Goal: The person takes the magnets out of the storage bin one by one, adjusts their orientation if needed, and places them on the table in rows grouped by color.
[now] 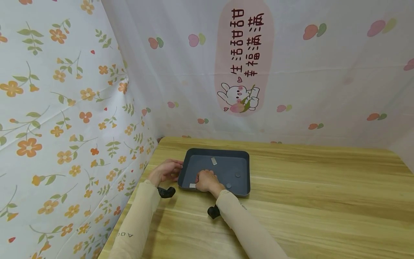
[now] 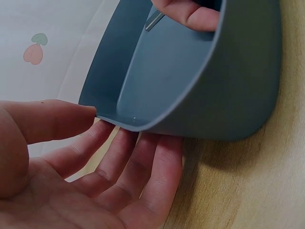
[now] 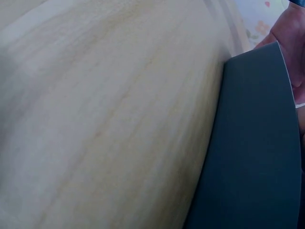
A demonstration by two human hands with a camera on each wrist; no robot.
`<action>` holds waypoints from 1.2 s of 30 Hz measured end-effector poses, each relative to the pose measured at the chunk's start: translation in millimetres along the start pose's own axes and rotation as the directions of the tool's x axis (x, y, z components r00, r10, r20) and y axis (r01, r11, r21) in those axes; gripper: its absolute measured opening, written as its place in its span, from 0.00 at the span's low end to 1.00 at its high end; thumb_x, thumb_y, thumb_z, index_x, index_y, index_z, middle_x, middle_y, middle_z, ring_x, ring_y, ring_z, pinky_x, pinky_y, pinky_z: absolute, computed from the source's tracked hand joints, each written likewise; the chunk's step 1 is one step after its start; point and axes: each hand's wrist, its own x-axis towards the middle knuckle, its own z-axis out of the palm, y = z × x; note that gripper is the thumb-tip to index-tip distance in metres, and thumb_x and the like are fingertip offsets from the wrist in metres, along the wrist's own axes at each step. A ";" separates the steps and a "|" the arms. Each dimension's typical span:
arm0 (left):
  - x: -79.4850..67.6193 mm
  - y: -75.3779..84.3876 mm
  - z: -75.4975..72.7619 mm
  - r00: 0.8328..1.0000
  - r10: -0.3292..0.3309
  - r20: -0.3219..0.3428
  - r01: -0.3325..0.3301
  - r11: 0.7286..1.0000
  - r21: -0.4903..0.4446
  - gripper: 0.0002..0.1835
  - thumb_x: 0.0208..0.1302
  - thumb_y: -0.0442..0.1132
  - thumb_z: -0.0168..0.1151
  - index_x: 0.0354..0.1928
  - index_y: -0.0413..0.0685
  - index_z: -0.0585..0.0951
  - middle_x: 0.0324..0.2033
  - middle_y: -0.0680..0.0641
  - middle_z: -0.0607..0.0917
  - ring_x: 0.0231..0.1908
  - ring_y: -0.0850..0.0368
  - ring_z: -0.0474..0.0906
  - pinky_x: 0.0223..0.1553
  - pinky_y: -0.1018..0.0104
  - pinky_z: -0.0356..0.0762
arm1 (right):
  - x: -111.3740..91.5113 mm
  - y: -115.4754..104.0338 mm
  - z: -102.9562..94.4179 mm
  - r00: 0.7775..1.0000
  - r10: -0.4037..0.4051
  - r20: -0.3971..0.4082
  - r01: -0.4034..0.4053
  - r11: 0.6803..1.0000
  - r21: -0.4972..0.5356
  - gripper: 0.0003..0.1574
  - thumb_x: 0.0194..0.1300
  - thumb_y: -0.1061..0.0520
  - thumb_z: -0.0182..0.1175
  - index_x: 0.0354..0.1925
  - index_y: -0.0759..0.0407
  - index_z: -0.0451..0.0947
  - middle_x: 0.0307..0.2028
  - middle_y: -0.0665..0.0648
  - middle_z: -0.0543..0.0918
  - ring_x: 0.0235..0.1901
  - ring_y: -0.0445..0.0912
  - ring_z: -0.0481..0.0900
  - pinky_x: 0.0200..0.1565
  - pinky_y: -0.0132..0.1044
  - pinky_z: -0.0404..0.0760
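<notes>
A dark blue-grey rectangular tray (image 1: 220,172) lies on the table. My left hand (image 1: 167,170) holds its left end, with the thumb by the rim and the fingers against the outer wall in the left wrist view. My right hand (image 1: 206,181) is inside the tray by the near wall, fingers curled downward; what lies under them is hidden. One small silver rectangular piece (image 1: 192,186) shows right beside those fingers. Another silver rectangular piece (image 1: 214,160) lies farther back on the tray floor. Two small grey discs, one disc (image 1: 237,175) and another disc (image 1: 228,185), lie to the right.
The wooden table (image 1: 307,194) extends right of the tray. A floral curtain (image 1: 71,108) hangs close along the left side, and a printed curtain (image 1: 181,72) stands behind the table. A black wrist camera (image 1: 166,192) sits on the left wrist, another black camera (image 1: 213,212) on the right.
</notes>
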 end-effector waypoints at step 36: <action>3.7 -4.0 -0.8 1.000 0.010 0.006 -0.010 1.000 -0.018 0.23 0.70 0.32 0.48 0.66 0.34 0.68 0.46 0.43 0.82 0.40 0.57 0.79 0.39 0.60 0.76 | -2.9 1.9 -0.7 1.000 -0.022 -0.009 0.022 0.998 0.053 0.12 0.55 0.63 0.60 0.18 0.52 0.78 0.34 0.53 0.75 0.37 0.52 0.66 0.39 0.45 0.65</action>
